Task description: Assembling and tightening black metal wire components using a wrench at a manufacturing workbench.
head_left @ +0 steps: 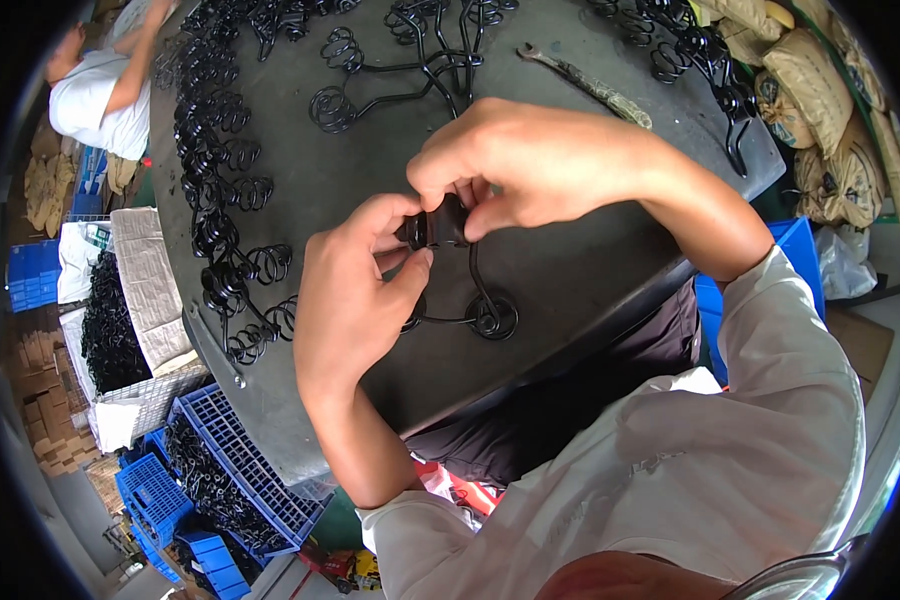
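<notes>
My left hand (355,290) pinches one end of a short, glossy black cylindrical piece (444,222) between thumb and fingers. From the other side my right hand (530,165) grips the same piece, its fingers curled and its thumb against the end. Just below, a black bent-wire spring part (482,275) lies on the dark table, with a coil (493,314) at its near end. How this wire joins the black piece is hidden behind my fingers. Beyond my hands lie more black wire springs (400,70) with coils at their ends.
A long row of black coil springs (210,190) lines the table's (590,270) left side. A wrench (580,82) with a wrapped handle lies beyond my right forearm. Blue crates (240,450) of black parts stand at the left, sacks (810,85) at the right. Another person (100,100) works far left.
</notes>
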Available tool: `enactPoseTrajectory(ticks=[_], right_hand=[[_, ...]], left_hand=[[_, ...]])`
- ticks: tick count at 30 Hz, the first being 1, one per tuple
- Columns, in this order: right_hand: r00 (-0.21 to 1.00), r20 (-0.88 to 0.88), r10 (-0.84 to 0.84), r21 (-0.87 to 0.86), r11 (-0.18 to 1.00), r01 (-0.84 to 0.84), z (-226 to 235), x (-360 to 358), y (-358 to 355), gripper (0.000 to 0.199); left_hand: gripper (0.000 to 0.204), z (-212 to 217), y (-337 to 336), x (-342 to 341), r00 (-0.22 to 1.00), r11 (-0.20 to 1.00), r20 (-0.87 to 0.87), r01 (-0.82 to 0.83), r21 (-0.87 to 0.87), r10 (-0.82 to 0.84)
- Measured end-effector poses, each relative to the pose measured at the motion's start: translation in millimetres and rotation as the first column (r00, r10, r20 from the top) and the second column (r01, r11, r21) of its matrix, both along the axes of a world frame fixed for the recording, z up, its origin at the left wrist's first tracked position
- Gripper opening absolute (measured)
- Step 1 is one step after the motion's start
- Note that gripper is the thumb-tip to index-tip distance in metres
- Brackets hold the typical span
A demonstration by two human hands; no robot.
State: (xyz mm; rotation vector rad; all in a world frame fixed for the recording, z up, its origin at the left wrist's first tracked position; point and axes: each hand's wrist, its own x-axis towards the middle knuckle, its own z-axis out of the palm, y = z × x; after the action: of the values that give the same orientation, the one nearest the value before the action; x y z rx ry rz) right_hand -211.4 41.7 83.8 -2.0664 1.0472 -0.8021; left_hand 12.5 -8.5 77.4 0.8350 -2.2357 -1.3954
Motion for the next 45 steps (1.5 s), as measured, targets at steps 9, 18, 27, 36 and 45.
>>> enactPoseTrajectory(ticks=[9, 18, 27, 36, 45], right_hand=[[0.998, -0.051, 0.025, 0.071, 0.997, -0.022, -13, -18, -14, 0.020], [0.998, -0.050, 0.032, 0.191, 0.981, -0.022, -8, -13, -12, 0.026], [1.000, -0.016, 0.017, 0.233, 0.972, -0.013, -12, -8, -13, 0.031], [1.000, 0.009, 0.027, 0.188, 0.982, -0.028, -11, -7, -11, 0.035], [1.000, 0.016, -0.011, 0.140, 0.990, 0.009, -6, -3, -8, 0.038]], left_hand=[[0.032, 4, -1, 1, 0.996, 0.997, 0.073, 0.048, -0.061, -0.044], [0.032, 5, 0, 3, 0.993, 0.997, 0.110, 0.051, -0.064, -0.044], [0.033, 4, -5, 4, 0.994, 0.996, 0.069, 0.087, 0.000, -0.087], [0.026, 3, 1, 0, 0.996, 0.996, 0.050, 0.078, -0.037, -0.076], [0.026, 1, 7, -6, 0.997, 0.992, 0.072, 0.021, -0.124, -0.012]])
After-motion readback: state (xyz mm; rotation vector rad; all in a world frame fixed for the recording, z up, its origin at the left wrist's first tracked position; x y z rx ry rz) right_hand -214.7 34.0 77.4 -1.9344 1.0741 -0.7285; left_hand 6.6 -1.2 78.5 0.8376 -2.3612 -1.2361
